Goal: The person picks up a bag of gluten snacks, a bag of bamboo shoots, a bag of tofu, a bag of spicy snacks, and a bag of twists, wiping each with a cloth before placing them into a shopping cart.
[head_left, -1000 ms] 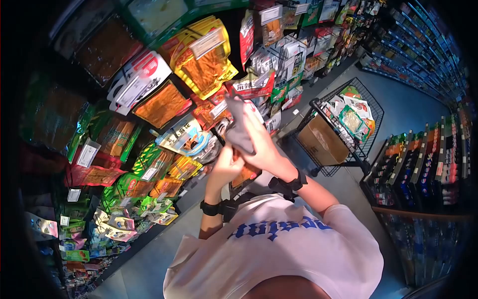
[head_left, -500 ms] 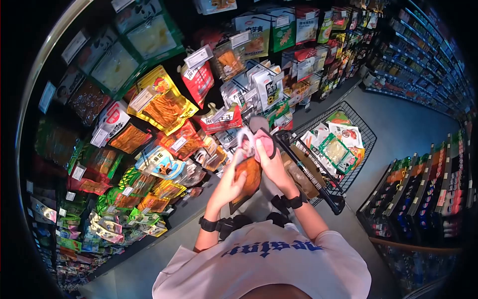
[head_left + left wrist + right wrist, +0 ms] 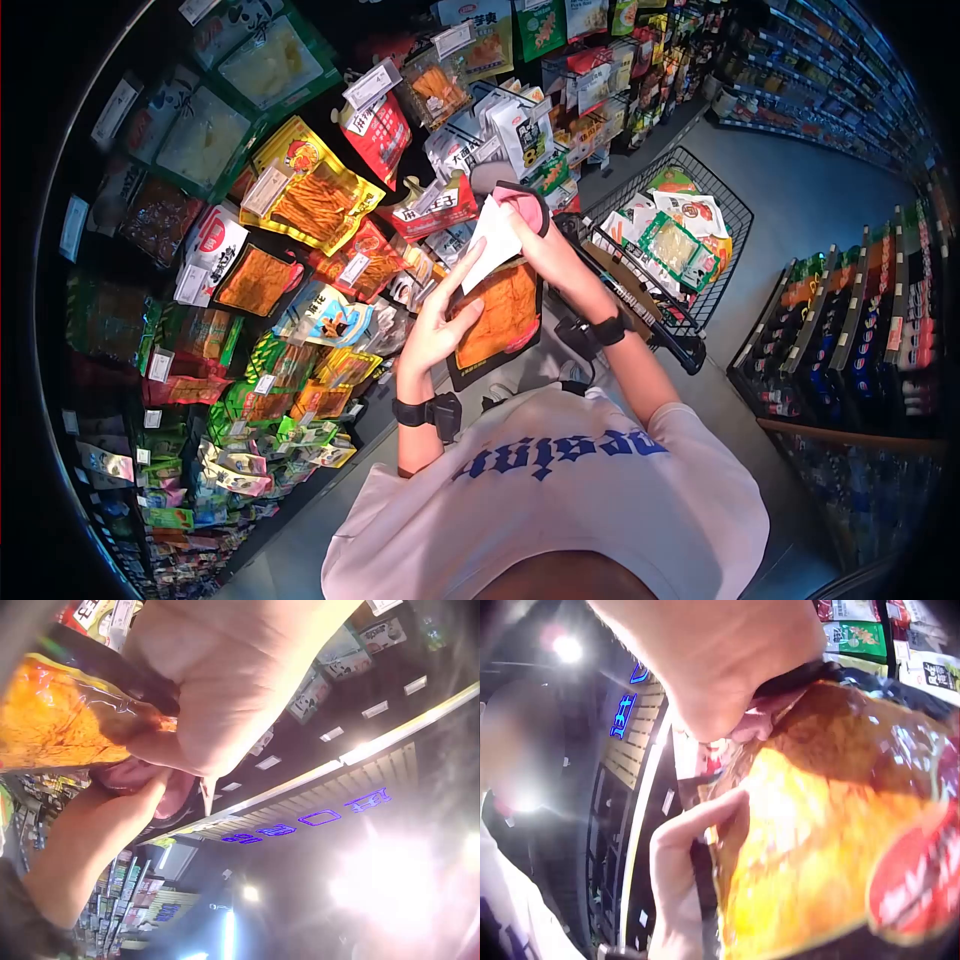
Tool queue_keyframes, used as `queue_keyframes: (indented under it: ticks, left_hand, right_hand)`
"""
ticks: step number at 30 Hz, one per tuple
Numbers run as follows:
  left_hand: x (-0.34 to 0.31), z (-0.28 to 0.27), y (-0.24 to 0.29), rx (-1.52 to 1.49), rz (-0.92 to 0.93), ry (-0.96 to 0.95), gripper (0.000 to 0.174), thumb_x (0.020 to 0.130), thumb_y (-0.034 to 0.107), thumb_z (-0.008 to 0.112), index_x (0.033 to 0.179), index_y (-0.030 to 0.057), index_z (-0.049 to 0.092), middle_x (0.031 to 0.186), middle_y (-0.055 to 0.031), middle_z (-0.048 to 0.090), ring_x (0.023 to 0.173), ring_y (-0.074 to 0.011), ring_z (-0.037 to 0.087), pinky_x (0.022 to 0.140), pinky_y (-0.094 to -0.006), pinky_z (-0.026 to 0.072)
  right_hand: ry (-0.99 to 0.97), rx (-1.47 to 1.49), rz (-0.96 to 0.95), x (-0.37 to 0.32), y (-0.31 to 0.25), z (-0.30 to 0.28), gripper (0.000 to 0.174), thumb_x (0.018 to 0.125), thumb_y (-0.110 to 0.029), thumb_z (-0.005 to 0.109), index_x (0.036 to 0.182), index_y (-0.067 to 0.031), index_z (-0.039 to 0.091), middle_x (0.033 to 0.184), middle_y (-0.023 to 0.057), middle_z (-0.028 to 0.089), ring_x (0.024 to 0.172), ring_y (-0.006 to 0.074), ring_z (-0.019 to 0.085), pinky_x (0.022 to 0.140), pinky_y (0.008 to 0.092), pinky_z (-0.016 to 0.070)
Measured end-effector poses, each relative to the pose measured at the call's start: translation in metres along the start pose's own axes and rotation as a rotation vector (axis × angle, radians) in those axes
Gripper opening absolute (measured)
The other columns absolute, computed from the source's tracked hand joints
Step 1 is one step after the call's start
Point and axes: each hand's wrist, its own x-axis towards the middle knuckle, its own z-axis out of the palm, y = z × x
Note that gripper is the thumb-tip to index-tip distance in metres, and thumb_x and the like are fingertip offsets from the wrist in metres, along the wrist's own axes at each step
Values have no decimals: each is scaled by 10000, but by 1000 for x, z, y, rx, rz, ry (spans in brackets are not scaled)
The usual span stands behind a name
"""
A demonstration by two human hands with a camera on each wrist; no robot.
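Observation:
Held in front of the person is a flat snack packet (image 3: 500,325) with a white top, a clear window on orange food and a red lower corner. The left hand (image 3: 437,325) grips its left side, thumb over the window. In the left wrist view, that thumb presses beside the orange food (image 3: 52,712). The right hand (image 3: 535,240) holds a pink, dark-edged item (image 3: 533,207) against the packet's top, its thumb lying on the pink surface. A rounded grey part (image 3: 492,180) shows past the right fingers; I cannot tell what the item is.
Hanging snack packs fill the rack at left, among them a yellow pack (image 3: 315,190) and a similar orange packet (image 3: 257,282). A wire shopping cart (image 3: 735,215) with packaged food stands ahead to the right. Bottle shelves (image 3: 850,330) stand at far right.
Both hands have drawn back from the rack. The packet, mostly covered before, has turned its orange window upward, and its white top now shows beside the pink item.

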Motion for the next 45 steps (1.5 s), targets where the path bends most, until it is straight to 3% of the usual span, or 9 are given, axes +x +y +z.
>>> queue_keyframes:
  ticks: [3,5,11,17,25,29,36,41,45]
  left_hand:
    - [-4,-8,-5,-13,103,126,773,872,-66,570,1570,33,254,1637,-133,240,1497,-228,244,1218,-363,162]
    - [-7,-13,-34,-325,-124,339,625,1025,157,534,1567,28,249,1604,-135,275,1450,-246,322,1182,-369,278]
    - [1,-21,-37,-1075,103,479,424,1078,467,354,1197,111,549,1182,-55,634,1090,-182,619,949,-353,508]
    - [10,-5,-6,-1163,32,508,546,1065,460,391,1441,66,434,1422,-114,531,1301,-262,520,1120,-436,397]
    - [14,-39,12,-1061,99,776,491,1056,398,440,1412,64,490,1361,-114,602,1228,-282,583,1070,-458,451]
    - [17,-43,-7,-1374,146,479,545,1042,478,448,1422,87,477,1407,-114,566,1230,-292,582,1043,-470,472]
    - [13,-49,-18,-1290,99,550,536,1037,445,483,1430,80,471,1427,-134,546,1278,-306,543,1088,-496,428]
    - [19,-30,-5,-911,78,600,579,1036,417,513,1480,66,388,1447,-89,505,1289,-255,523,1111,-434,409]
    - [18,-18,-19,-632,92,620,561,962,49,641,1464,17,394,1420,-107,510,1270,-199,518,1092,-364,410]
  right_hand:
    - [12,-96,-153,-13,-7,14,359,1017,-282,547,1240,-3,584,1291,163,600,1231,238,569,1036,368,427]
    - [9,-663,-641,-18,-11,29,496,862,-208,679,1275,31,543,1526,275,354,1458,439,277,1188,469,258]
    - [-288,-643,-741,-54,-7,83,519,679,-139,726,1152,25,589,1595,251,255,1505,403,198,1214,540,171]
    - [-49,-718,-718,-25,-22,83,589,680,-154,756,1226,-19,580,1593,237,270,1481,418,237,1201,543,196]
    - [-350,-730,-783,-47,-2,61,897,658,-90,744,1494,-227,452,1606,145,298,1482,372,277,1199,524,226]
    - [200,-719,-642,-18,16,55,663,805,-88,698,1432,-104,483,1514,195,421,1399,389,405,1141,467,335]
    - [-285,189,147,-16,3,9,455,895,-230,748,1257,4,603,1125,47,664,963,89,617,858,271,514]
    - [-128,106,-7,-25,8,1,441,891,-196,751,1263,-5,612,1104,40,669,977,88,612,865,262,508]
    - [5,79,-187,-27,-4,8,353,894,-146,741,1206,-15,640,1072,20,681,985,91,617,911,269,490]
